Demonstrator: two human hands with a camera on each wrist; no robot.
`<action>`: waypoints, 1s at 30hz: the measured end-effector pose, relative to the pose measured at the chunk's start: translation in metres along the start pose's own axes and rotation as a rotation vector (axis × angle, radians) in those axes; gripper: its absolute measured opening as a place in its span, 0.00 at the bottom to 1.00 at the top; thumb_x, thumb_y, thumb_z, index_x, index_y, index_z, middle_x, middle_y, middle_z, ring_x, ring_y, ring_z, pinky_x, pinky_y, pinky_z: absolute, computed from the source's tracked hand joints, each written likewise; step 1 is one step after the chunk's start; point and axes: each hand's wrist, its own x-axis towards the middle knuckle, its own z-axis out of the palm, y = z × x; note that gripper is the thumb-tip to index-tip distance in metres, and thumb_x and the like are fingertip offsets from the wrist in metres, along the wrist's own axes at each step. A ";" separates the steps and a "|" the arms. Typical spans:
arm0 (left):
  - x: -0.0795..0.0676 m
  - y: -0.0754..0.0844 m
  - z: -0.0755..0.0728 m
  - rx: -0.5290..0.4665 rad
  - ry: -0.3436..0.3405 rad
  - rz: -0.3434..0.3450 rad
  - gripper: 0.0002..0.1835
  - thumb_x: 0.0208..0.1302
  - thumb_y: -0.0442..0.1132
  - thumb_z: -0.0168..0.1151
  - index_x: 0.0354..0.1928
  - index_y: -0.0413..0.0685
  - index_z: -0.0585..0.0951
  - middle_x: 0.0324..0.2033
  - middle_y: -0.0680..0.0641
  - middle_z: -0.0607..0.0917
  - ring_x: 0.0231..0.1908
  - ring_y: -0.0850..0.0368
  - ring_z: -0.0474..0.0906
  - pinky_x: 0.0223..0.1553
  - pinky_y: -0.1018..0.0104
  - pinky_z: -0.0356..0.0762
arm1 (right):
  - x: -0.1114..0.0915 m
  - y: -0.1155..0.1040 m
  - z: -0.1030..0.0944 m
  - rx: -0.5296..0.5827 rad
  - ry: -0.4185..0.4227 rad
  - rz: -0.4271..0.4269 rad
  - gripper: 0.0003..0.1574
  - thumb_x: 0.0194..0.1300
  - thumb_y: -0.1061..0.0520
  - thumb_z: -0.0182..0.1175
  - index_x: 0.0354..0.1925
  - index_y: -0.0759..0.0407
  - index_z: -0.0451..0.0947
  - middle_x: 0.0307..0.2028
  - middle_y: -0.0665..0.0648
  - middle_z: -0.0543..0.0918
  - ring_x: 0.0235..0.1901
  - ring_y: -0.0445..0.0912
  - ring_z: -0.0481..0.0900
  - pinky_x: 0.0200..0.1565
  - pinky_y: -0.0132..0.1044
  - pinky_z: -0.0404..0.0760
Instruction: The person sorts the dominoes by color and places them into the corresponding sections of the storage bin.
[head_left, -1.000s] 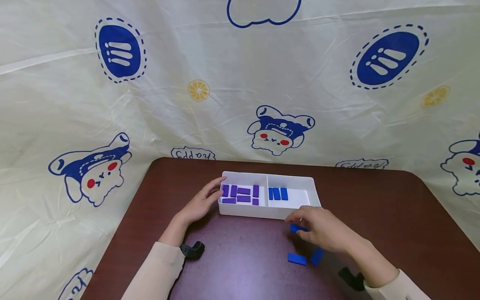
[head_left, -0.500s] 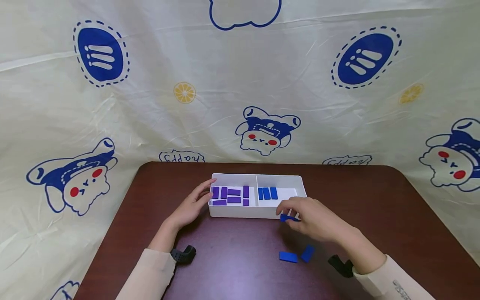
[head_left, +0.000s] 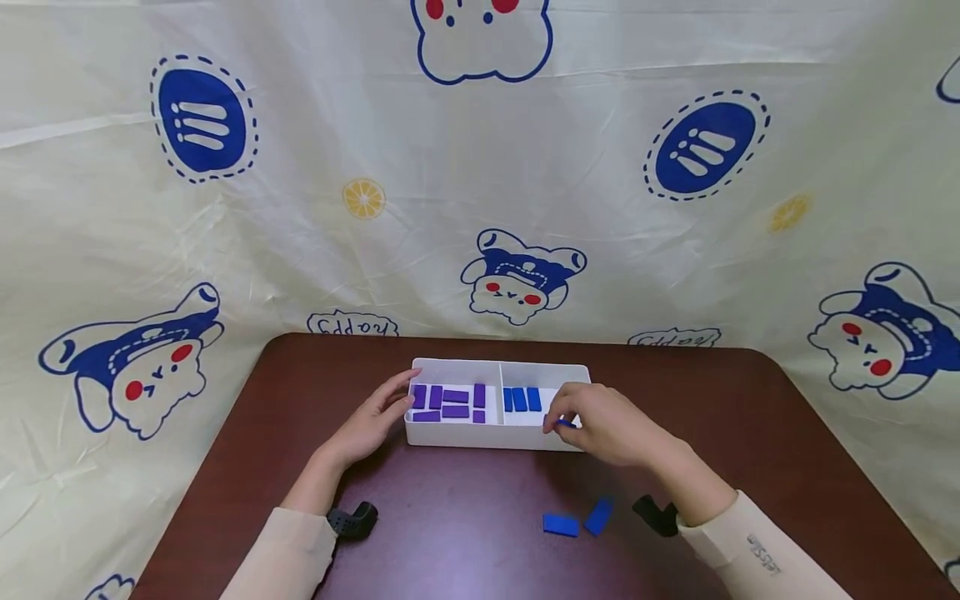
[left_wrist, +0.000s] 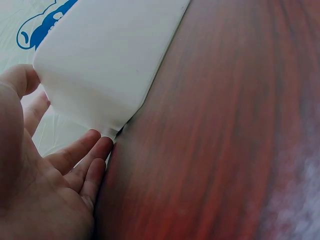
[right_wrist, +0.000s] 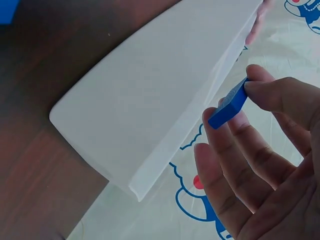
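A white two-compartment box (head_left: pixel 487 435) stands on the table, with purple blocks (head_left: pixel 455 411) lying in its left compartment and three blue blocks (head_left: pixel 521 400) side by side in the right one. My left hand (head_left: pixel 366 429) touches the box's left end with thumb and fingertips, fingers fairly straight. Over the front rim of the right compartment, my right hand (head_left: pixel 615 423) pinches a flat blue block (right_wrist: pixel 230 106) between thumb and fingers. In the right wrist view that block is tilted and apart from the box wall. The right hand hides part of the right compartment.
Two more blue blocks lie on the brown table (head_left: pixel 450 533) in front of the box: one flat block (head_left: pixel 560 524) and a slanted block (head_left: pixel 598 517). A white printed cloth (head_left: pixel 420 275) hangs behind the table. Dark bands are on both wrists.
My right hand has lifted the blue block from the table up to the box's front rim. The left hand stays at the box's left end. The head view has shifted slightly.
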 end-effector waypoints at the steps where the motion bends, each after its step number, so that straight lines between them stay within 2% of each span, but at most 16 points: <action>1: -0.001 -0.001 -0.001 0.001 -0.001 -0.001 0.28 0.82 0.49 0.50 0.79 0.69 0.62 0.74 0.40 0.66 0.72 0.41 0.67 0.74 0.39 0.63 | 0.002 0.000 0.001 0.007 0.001 0.001 0.09 0.65 0.61 0.70 0.37 0.46 0.90 0.43 0.47 0.87 0.44 0.47 0.83 0.43 0.39 0.82; 11: -0.007 -0.011 -0.002 0.000 -0.006 -0.002 0.28 0.82 0.50 0.51 0.79 0.66 0.62 0.75 0.39 0.66 0.73 0.41 0.67 0.74 0.39 0.63 | 0.019 0.009 0.012 0.086 -0.002 0.090 0.10 0.63 0.64 0.68 0.39 0.50 0.91 0.44 0.52 0.88 0.43 0.50 0.83 0.39 0.37 0.82; 16: -0.007 -0.013 0.000 -0.002 0.001 -0.005 0.28 0.81 0.50 0.51 0.79 0.68 0.63 0.75 0.40 0.67 0.73 0.41 0.67 0.73 0.40 0.64 | 0.028 0.016 0.014 0.096 -0.006 0.145 0.11 0.63 0.65 0.69 0.39 0.50 0.92 0.45 0.54 0.88 0.42 0.49 0.80 0.37 0.37 0.79; 21: -0.006 -0.012 0.001 -0.007 0.005 0.007 0.28 0.82 0.50 0.51 0.79 0.65 0.62 0.75 0.38 0.66 0.73 0.39 0.66 0.73 0.38 0.64 | 0.037 0.020 0.016 0.074 -0.005 0.182 0.10 0.62 0.64 0.69 0.40 0.53 0.92 0.44 0.54 0.89 0.40 0.46 0.78 0.33 0.37 0.76; 30: 0.000 -0.006 0.002 -0.028 0.006 0.031 0.28 0.82 0.50 0.51 0.79 0.66 0.62 0.75 0.39 0.66 0.73 0.41 0.66 0.74 0.39 0.63 | 0.048 0.027 0.016 0.018 -0.016 0.250 0.09 0.61 0.62 0.72 0.41 0.53 0.92 0.46 0.55 0.90 0.47 0.52 0.82 0.42 0.43 0.82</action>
